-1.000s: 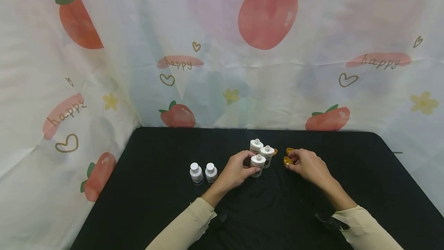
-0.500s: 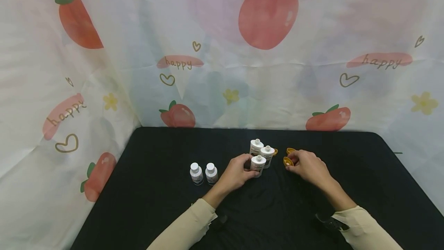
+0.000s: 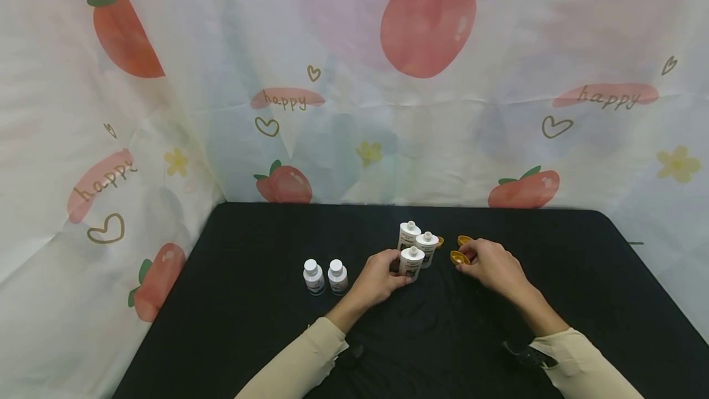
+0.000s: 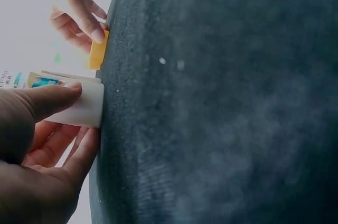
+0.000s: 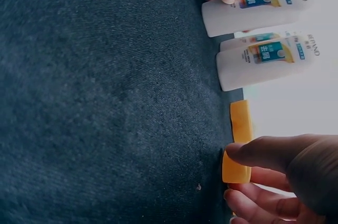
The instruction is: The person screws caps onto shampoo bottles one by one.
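Note:
My left hand (image 3: 373,278) holds the front one of three white shampoo-type bottles, thumb on one side and fingers on the other. This bottle (image 3: 412,257) stands upright with a bare narrow spout on top. Close behind it are a second white bottle (image 3: 427,244) and a third white bottle (image 3: 408,236), both also uncapped. To their right my right hand (image 3: 494,266) pinches a yellow cap (image 5: 236,168) low at the black cloth. Another yellow cap (image 3: 464,240) lies just beyond those fingers, and a further yellow cap (image 3: 440,242) shows partly hidden behind the bottles.
Left of my left forearm stand two small white bottles with white caps, a left one (image 3: 314,278) and a right one (image 3: 337,278). A black cloth (image 3: 266,337) covers the table. Behind it hangs a printed curtain (image 3: 343,29).
The left fingers and thumb have slid slightly lower on the front bottle. The cap in the right fingers has turned a little; the other bottles and caps have stayed in place.

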Demonstrator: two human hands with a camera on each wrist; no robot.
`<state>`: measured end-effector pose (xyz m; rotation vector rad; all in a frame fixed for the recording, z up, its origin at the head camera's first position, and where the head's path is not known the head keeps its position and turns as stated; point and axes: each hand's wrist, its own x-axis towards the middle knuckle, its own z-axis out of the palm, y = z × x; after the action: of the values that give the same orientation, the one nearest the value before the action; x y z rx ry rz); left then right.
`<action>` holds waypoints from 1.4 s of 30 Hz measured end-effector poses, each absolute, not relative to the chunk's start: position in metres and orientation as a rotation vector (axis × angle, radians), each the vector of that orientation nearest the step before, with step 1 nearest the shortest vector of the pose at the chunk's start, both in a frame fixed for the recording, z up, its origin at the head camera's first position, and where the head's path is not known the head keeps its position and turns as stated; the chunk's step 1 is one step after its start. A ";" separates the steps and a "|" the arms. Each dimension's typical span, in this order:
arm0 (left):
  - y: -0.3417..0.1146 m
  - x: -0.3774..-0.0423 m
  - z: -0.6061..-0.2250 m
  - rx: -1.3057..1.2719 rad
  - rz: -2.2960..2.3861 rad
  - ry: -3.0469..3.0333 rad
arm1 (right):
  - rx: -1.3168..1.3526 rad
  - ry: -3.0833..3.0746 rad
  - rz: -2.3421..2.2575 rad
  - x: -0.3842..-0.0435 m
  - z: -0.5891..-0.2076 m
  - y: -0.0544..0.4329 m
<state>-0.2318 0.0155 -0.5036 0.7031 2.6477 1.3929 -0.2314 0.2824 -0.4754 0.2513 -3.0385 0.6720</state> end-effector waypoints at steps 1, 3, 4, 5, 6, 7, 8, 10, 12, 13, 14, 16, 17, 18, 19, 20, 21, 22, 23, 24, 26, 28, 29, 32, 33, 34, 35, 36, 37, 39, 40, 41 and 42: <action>0.016 -0.232 -0.504 0.707 1.379 2.656 | 0.251 -3.039 0.673 -0.231 -0.475 0.283; 0.016 -0.231 -0.505 0.723 1.356 2.670 | 0.248 -3.040 0.678 -0.232 -0.476 0.283; 0.016 -0.231 -0.506 0.732 1.345 2.675 | 0.247 -3.042 0.682 -0.232 -0.476 0.283; 0.016 -0.231 -0.506 0.737 1.337 2.676 | 0.246 -3.045 0.685 -0.232 -0.476 0.283; 0.017 -0.231 -0.507 0.739 1.334 2.674 | 0.244 -3.047 0.688 -0.232 -0.476 0.283; 0.017 -0.231 -0.507 0.739 1.330 2.671 | 0.245 -3.049 0.690 -0.232 -0.476 0.283; 0.017 -0.232 -0.507 0.739 1.330 2.667 | 0.245 -3.050 0.693 -0.232 -0.476 0.283; 0.017 -0.232 -0.506 0.736 1.321 2.662 | 0.248 -3.050 0.693 -0.232 -0.476 0.283; 0.017 -0.232 -0.506 0.734 1.312 2.661 | 0.253 -3.046 0.697 -0.232 -0.476 0.283; 0.016 -0.233 -0.505 0.732 1.307 2.661 | 0.258 -3.043 0.701 -0.233 -0.476 0.283; 0.016 -0.233 -0.505 0.732 1.305 2.660 | 0.264 -3.040 0.705 -0.233 -0.476 0.283; 0.015 -0.233 -0.504 0.726 1.292 2.663 | 0.278 -3.029 0.721 -0.233 -0.475 0.283; 0.014 -0.233 -0.503 0.723 1.288 2.664 | 0.284 -3.022 0.732 -0.234 -0.475 0.284; 0.014 -0.233 -0.503 0.723 1.283 2.666 | 0.292 -3.013 0.742 -0.234 -0.474 0.284; 0.013 -0.233 -0.502 0.721 1.278 2.670 | 0.299 -3.004 0.752 -0.234 -0.473 0.284; 0.012 -0.233 -0.502 0.723 1.274 2.674 | 0.314 -2.993 0.767 -0.234 -0.472 0.284; 0.012 -0.233 -0.501 0.725 1.270 2.677 | 0.319 -2.984 0.779 -0.233 -0.471 0.285; 0.011 -0.233 -0.500 0.729 1.271 2.679 | 0.325 -2.976 0.787 -0.233 -0.470 0.285; 0.010 -0.233 -0.500 0.730 1.275 2.676 | 0.330 -2.969 0.788 -0.233 -0.469 0.285; 0.010 -0.232 -0.499 0.731 1.281 2.673 | 0.336 -2.964 0.789 -0.233 -0.468 0.285; 0.008 -0.232 -0.497 0.731 1.291 2.667 | 0.354 -2.954 0.789 -0.232 -0.465 0.284; 0.006 -0.231 -0.495 0.729 1.301 2.668 | 0.354 -2.949 0.778 -0.232 -0.462 0.284; 0.005 -0.230 -0.494 0.726 1.304 2.670 | 0.355 -2.946 0.784 -0.231 -0.461 0.283; 0.003 -0.229 -0.490 0.724 1.305 2.682 | 0.363 -2.938 0.816 -0.230 -0.455 0.282; 0.002 -0.229 -0.489 0.728 1.305 2.684 | 0.359 -2.937 0.823 -0.230 -0.453 0.282; 0.002 -0.228 -0.487 0.728 1.303 2.684 | 0.365 -2.933 0.833 -0.229 -0.452 0.282; 0.001 -0.228 -0.486 0.729 1.306 2.681 | 0.369 -2.930 0.842 -0.229 -0.450 0.282; 0.001 -0.228 -0.485 0.734 1.307 2.680 | 0.376 -2.927 0.845 -0.229 -0.448 0.282; 0.000 -0.228 -0.483 0.740 1.310 2.677 | 0.379 -2.921 0.851 -0.229 -0.447 0.282; 0.000 -0.227 -0.480 0.751 1.320 2.672 | 0.393 -2.905 0.875 -0.229 -0.445 0.283; -0.001 -0.227 -0.479 0.755 1.324 2.670 | 0.398 -2.897 0.890 -0.229 -0.444 0.283; -0.001 -0.226 -0.478 0.765 1.330 2.670 | 0.398 -2.890 0.910 -0.229 -0.443 0.284; -0.002 -0.226 -0.476 0.773 1.332 2.669 | 0.400 -2.882 0.935 -0.229 -0.442 0.284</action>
<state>-0.2257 -0.0019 -0.4762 0.7733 2.6689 1.3322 -0.2286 0.2844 -0.4417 0.4003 -2.8824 0.9347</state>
